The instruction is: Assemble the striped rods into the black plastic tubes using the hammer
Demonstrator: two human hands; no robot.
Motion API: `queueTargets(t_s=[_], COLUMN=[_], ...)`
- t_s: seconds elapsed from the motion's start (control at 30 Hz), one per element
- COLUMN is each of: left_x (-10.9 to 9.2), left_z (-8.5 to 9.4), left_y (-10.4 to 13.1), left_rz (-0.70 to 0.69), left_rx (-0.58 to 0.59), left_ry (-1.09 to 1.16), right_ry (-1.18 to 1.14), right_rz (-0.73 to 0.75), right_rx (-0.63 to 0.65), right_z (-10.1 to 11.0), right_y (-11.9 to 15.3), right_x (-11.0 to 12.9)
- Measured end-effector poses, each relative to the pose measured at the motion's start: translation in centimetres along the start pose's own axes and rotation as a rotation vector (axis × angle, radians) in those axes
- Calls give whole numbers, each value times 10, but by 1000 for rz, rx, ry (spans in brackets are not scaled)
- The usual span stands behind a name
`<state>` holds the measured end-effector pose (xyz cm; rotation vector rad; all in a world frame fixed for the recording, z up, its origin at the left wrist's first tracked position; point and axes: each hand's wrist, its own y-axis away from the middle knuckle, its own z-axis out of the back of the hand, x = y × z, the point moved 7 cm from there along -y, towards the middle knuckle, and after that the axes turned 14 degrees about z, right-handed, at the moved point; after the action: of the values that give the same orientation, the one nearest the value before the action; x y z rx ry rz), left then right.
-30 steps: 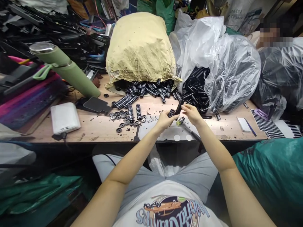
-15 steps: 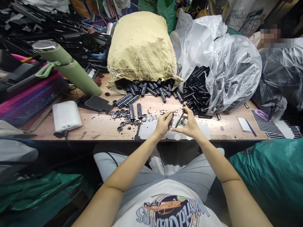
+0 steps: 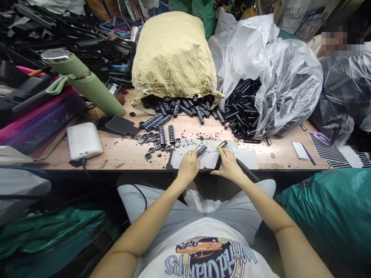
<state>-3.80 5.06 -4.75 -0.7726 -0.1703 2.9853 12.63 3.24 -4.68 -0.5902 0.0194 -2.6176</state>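
My left hand (image 3: 189, 164), a ring on one finger, is closed around the near end of a ribbed black-and-white cylinder (image 3: 202, 150), whose far end sticks out past the fingers. Over a hammer-like tool with a shiny head (image 3: 222, 144) lies my right hand (image 3: 228, 164), its fingers wrapped over the middle and the thumb held out to the left. The tool's black handle (image 3: 247, 170) comes out behind the hand past the table edge. A black rod (image 3: 218, 162) shows between thumb and fingers; whether it is held I cannot tell. Beneath both hands is a pale mat (image 3: 178, 156).
A yellow sack (image 3: 174, 54) spills ribbed cylinders; two stand upright beside several dark discs (image 3: 148, 155). Black tubes (image 3: 243, 108) pour from a clear plastic bag (image 3: 290, 85). Tiny dark bits are scattered around. Leftward are a white power bank (image 3: 84, 141) and a green bottle (image 3: 95, 92).
Both hands have lowered toward the mat and moved apart. The right hand, which pinched the black rod upright, has come down over the tool. More of the ribbed cylinder shows in the left.
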Motion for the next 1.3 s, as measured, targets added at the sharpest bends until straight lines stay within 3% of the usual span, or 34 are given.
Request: queueTargets(t_s=[0.13, 0.27, 0.37, 0.47, 0.6, 0.77, 0.87, 1.03, 1.3], left_x=[5, -12, -20, -20, -23, -30, -33, -43, -43], left_z=[23, 13, -6, -26, -24, -15, -14, -14, -16], left_y=[-8, -32, -46, -49, -41, -30, -26, -19, -16], left_rz=[-34, -70, -1, 188, 360, 473, 518, 568, 614], left_rx=[60, 117, 149, 272, 396, 508, 475, 514, 589], left_ry=[80, 248, 627, 1113, 1479, 1510, 1560, 1577, 1507], right_ry=[49, 108, 118, 63, -100, -187, -195, -196, -223], right_rz=[-14, -7, -24, -8, 79, 286, 382, 392, 351], right_rx=[63, 100, 110, 84, -42, -216, -221, -161, -179], right_z=[-8, -7, -5, -3, 8, 36, 46, 45, 39], right_y=[7, 6, 5, 6, 6, -5, -16, -26, -26], right_x=[1, 3, 4, 5, 10, 31, 45, 52, 45])
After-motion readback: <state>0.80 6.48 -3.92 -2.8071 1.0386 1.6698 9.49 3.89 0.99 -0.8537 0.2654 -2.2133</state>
